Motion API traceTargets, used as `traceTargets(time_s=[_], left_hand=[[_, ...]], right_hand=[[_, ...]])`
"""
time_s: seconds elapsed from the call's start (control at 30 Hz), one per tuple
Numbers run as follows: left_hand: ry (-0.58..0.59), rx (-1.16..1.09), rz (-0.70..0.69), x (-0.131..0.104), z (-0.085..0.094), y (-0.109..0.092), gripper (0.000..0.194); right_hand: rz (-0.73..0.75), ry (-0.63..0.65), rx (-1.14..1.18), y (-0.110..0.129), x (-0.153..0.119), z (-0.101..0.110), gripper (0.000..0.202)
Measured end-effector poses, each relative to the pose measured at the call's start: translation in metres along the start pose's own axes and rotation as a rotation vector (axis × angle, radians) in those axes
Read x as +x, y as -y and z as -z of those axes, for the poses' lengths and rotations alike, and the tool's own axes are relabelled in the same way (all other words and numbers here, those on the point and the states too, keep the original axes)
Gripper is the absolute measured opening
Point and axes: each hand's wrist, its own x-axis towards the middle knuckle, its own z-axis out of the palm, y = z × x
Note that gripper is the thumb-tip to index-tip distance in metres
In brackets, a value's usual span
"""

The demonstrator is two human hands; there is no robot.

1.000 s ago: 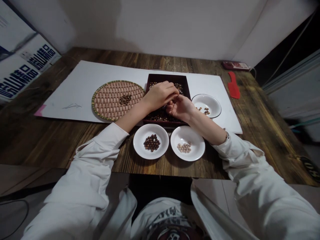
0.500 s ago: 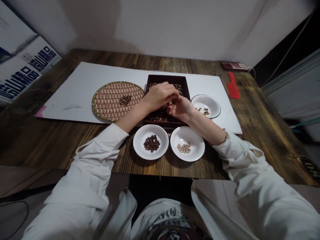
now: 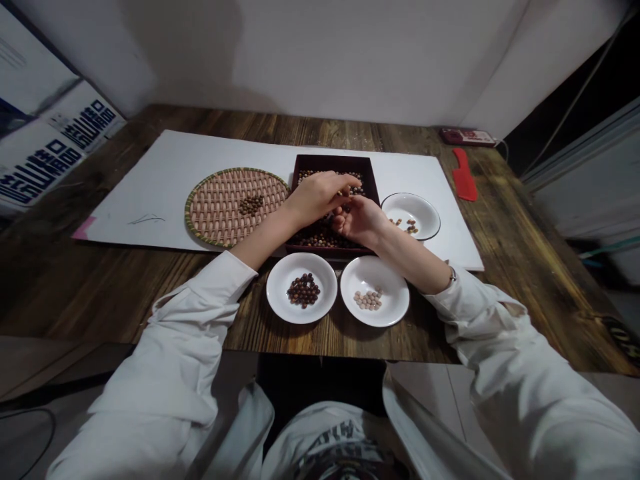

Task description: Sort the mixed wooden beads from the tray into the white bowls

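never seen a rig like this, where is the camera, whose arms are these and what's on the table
There is no machine here: the arms belong to a person in white sleeves, seen by a camera worn on their own head, looking forward and down. The left hand and right hand meet above a dark box of mixed beads. Whether either holds a bead is too small to tell.

On the wooden table lies a white sheet, bearing the box, a woven tray with brown beads and a bowl with a few pieces. Nearer the person, one bowl holds dark beads, another pale beads. Far right is a red flat tool with a handle.
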Motion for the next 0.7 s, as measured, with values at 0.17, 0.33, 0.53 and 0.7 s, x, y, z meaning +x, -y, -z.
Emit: traceTargets(time_s=[0.17, 0.33, 0.53, 0.7], left_hand=[[0.002, -0.008, -0.004, -0.0001, 0.0001, 0.0002, 0.028], [-0.012, -0.007, -0.005, -0.0003, -0.0007, 0.0005, 0.028], [-0.015, -0.004, -0.006, -0.0009, -0.0009, 0.0005, 0.030], [-0.002, 0.037, 0.014, -0.0012, -0.0008, 0.0012, 0.037]], right_hand=[[0.005, -0.004, -0.027, 0.0001, -0.0016, -0.0014, 0.033], [0.010, -0.013, -0.020, 0.0007, -0.0036, -0.0035, 0.033], [0.004, -0.024, -0.011, 0.0006, -0.0027, -0.0019, 0.034], [0.030, -0.012, 0.029, 0.0006, -0.0009, 0.0001, 0.031]])
